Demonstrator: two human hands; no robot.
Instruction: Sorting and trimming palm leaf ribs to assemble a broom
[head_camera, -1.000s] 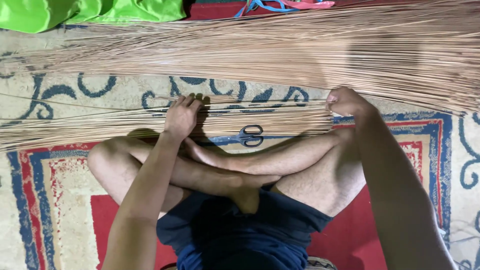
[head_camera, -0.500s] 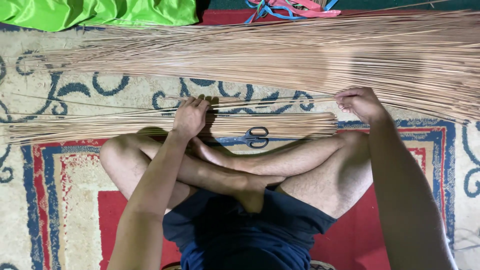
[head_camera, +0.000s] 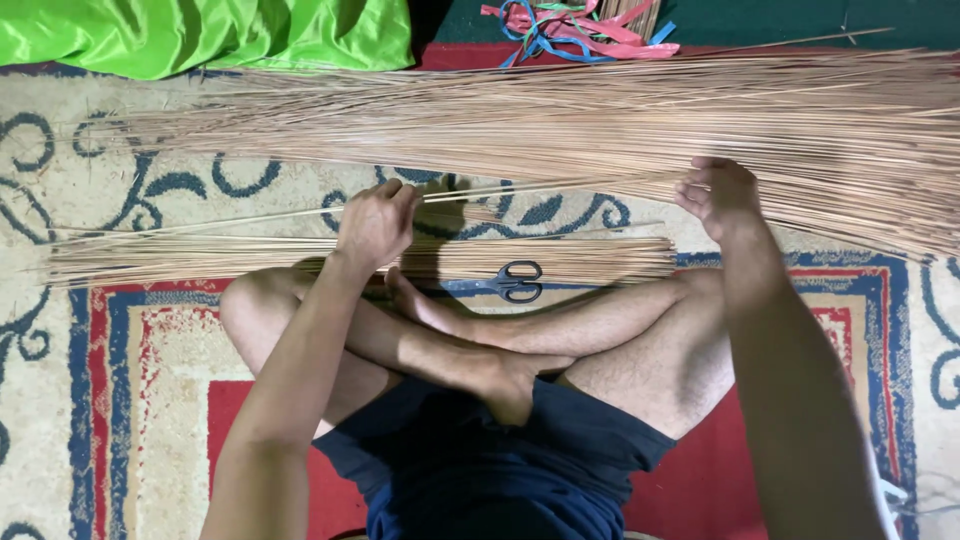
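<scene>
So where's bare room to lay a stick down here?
Bare rug lies between the big stick pile and the small bundle, left of the left hand. Crowded: near the scissors and around the right hand.

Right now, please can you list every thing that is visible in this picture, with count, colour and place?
large pile of thin sticks: one, tan, across the top on the rug
smaller bundle of sticks: one, tan, in front of the crossed legs
single stick: one, tan, held between both hands
scissors: one pair, black handles, on the rug by the foot
ribbons: a tangle, pink, blue and green, top centre
cloth: one, bright green, top left
rug: one, cream, red and blue pattern, under everything
left hand: pinching the single stick
right hand: at the large pile, fingers on the stick's end
</scene>
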